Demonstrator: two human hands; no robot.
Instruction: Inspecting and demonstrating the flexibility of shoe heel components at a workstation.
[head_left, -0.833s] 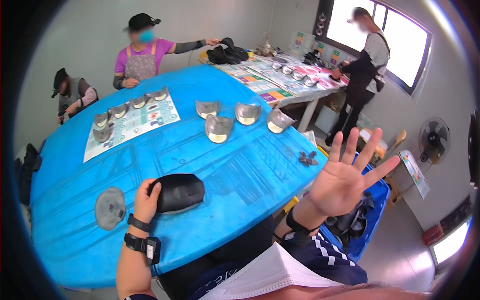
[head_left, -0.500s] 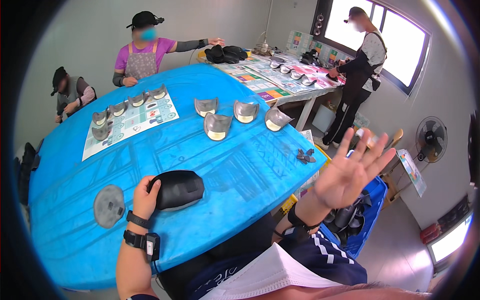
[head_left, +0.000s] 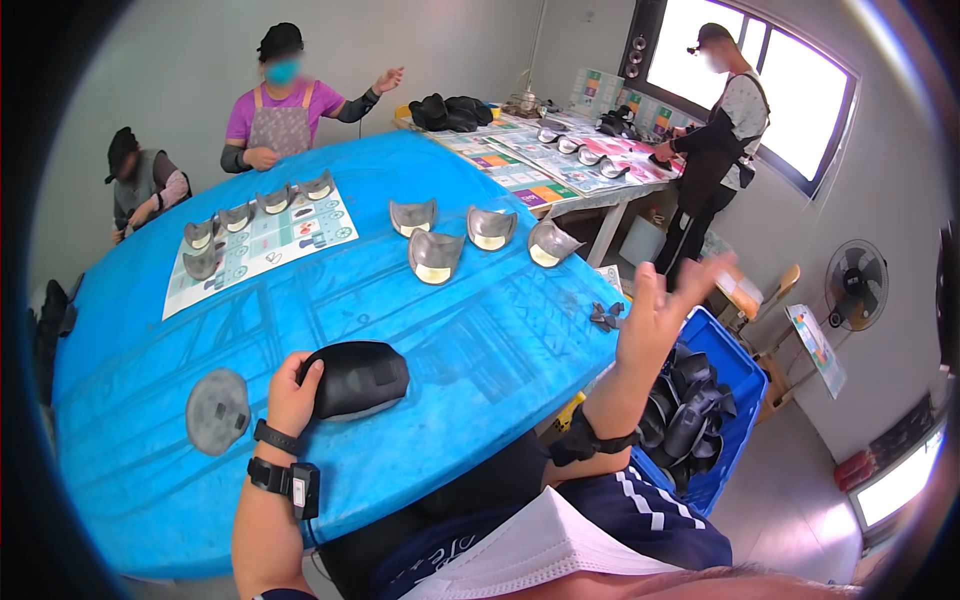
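My left hand (head_left: 295, 390) is closed on the left end of a black, domed, shell-like piece (head_left: 362, 385), thumb on top. The piece rests on the blue-covered table (head_left: 330, 480). To the left of that hand lies a flat grey rounded piece (head_left: 218, 412) with small dark rectangular marks. My right hand (head_left: 660, 300) is raised in the air off the table's right edge, fingers apart and nothing in it. Near it on the table corner is a small cluster of dark scraps (head_left: 606, 316).
Several grey curved shells with pale labels (head_left: 434, 257) stand farther back; more sit on a printed sheet (head_left: 270, 240). A blue crate (head_left: 735, 440) of black pieces stands right, below my right arm. Two people are across the table; another works at the side table (head_left: 560, 190).
My right hand has swung and turned, its fingers now pointing up and right. My left hand and the black piece stay put. The co-worker in purple has raised an outstretched hand.
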